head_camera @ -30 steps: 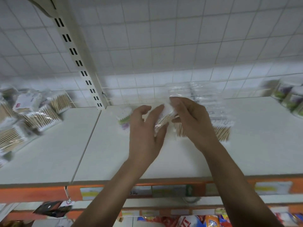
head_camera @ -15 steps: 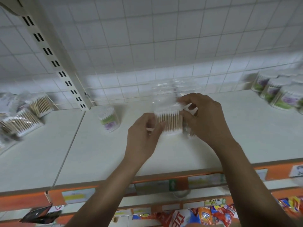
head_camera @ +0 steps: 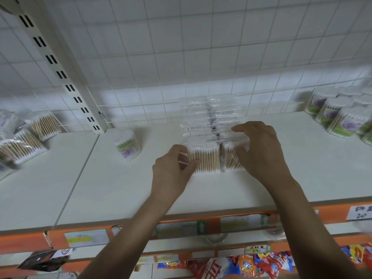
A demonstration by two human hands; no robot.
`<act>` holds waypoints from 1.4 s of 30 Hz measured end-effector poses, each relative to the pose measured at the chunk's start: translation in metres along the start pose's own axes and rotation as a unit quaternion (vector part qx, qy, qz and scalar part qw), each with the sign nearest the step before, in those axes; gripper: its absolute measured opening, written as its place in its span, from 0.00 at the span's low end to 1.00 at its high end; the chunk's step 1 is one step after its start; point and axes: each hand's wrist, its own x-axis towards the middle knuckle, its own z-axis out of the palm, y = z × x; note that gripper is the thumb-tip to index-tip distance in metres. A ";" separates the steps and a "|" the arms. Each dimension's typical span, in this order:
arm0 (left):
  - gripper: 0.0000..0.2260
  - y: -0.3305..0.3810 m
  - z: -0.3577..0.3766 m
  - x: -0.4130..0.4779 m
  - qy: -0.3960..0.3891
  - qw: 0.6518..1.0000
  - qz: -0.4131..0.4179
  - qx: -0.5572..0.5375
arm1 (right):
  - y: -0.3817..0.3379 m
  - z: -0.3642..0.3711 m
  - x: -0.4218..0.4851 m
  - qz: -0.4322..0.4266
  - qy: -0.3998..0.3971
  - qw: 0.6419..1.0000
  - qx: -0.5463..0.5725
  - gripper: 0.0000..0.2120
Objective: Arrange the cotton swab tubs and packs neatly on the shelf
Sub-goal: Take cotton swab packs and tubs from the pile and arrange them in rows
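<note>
Head cam: orange shelf edge (head_camera: 231,222) low in frame, then left hand (head_camera: 171,172) pinching the left pack (head_camera: 204,158) and right hand (head_camera: 259,152) clamped over the right pack (head_camera: 229,158), dead center on the shelf (head_camera: 120,188); lone tub (head_camera: 127,144) center-left, more tubs (head_camera: 340,117) far right.

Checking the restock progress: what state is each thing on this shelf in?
Left swab pack: upright, front of row.
Right swab pack: upright, beside it.
Left hand: pinches left pack's edge.
Right hand: fingers curled over right pack.
Lone tub: upright, apart.
Right tubs: grouped.
Loose packs: jumbled, far left.
</note>
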 end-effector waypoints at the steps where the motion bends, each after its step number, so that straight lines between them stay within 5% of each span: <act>1: 0.13 0.001 0.000 0.000 -0.002 1.000 -0.003 0.002 | 0.000 0.001 -0.001 0.001 -0.003 1.000 -0.002 0.22; 12: 0.14 0.003 0.001 -0.001 -0.002 1.000 -0.003 0.029 | 0.000 0.008 -0.006 -0.043 0.042 0.998 0.015 0.17; 19: 0.13 -0.016 -0.028 0.010 0.138 0.988 0.036 0.054 | -0.038 0.007 0.005 -0.091 0.109 0.989 0.045 0.13; 23: 0.17 -0.048 -0.049 0.022 0.234 0.952 0.077 0.179 | -0.078 0.029 0.010 -0.136 0.067 0.985 0.080 0.11; 26: 0.25 -0.070 -0.065 0.035 0.215 0.951 0.027 0.221 | -0.103 0.048 0.009 -0.162 0.011 0.981 0.104 0.10; 30: 0.26 -0.088 -0.078 0.045 0.118 0.978 -0.056 0.161 | -0.123 0.065 0.005 -0.157 -0.055 0.978 0.129 0.09; 34: 0.26 -0.081 -0.088 0.039 0.159 0.982 -0.041 0.090 | -0.124 0.069 0.003 -0.147 -0.080 0.976 0.141 0.11; 42: 0.16 0.009 -0.088 0.016 0.201 0.944 -0.044 -0.258 | -0.116 0.046 -0.006 -0.097 0.006 0.950 0.296 0.27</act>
